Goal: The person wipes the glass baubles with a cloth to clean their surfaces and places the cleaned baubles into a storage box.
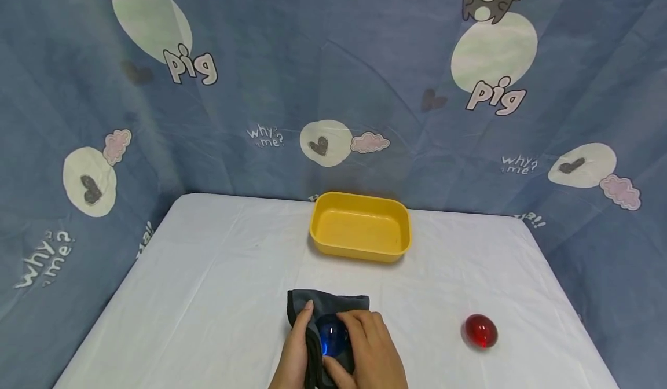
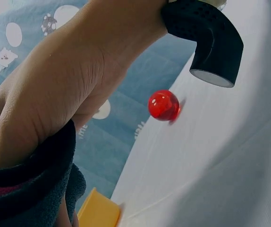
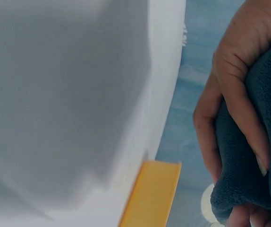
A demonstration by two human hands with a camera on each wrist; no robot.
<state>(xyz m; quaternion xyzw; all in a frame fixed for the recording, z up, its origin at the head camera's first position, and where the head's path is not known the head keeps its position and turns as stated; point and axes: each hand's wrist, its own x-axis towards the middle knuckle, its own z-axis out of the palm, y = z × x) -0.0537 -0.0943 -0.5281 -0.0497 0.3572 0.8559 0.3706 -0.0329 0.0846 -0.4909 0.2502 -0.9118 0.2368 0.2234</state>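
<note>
Backdrop [image 1: 292, 65]: blue fabric hung behind the bench and down its left and right sides. Printed with pale ovals, hearts, small pink clouds and the words "pig" and "why me?".

Bench [image 1: 208, 308]: covered in white cloth, faint crease lines visible; far edge runs along the foot of the fabric.

Yellow tray [image 1: 359, 254]: rectangular, rounded corners, raised walls. Sits at the far edge of the bench, about central, beyond the hands and well apart from them.

Dark grey towel [image 1: 333, 303]: folded, thick-edged, at the near middle of the bench between the two hands. Pile texture shows in both wrist views, where it reads blue-green. Contact between its underside and the bench cannot be told.

Left hand [image 1: 294, 348]: grips the left side of the towel, thumb laid along the folded edge and pointing away from the person. Other fingers mostly hidden in the head view.

Right hand [image 1: 376, 348]: comes in over the right side of the towel, thumb and forefinger pinching the blue ball; remaining fingers bent beside the forefinger.

Black camera housing [image 2: 211, 47]: curved, strapped at a wrist, upper right of the left wrist view.

Red ball [image 1: 480, 331]: translucent, glossy, rests on the bench right of the right hand, well apart from it.

Blue ball [image 1: 331, 336]: translucent, bright blue toward its lower left; lies against the towel, between the hands, partly covered by the right fingertips.
</note>
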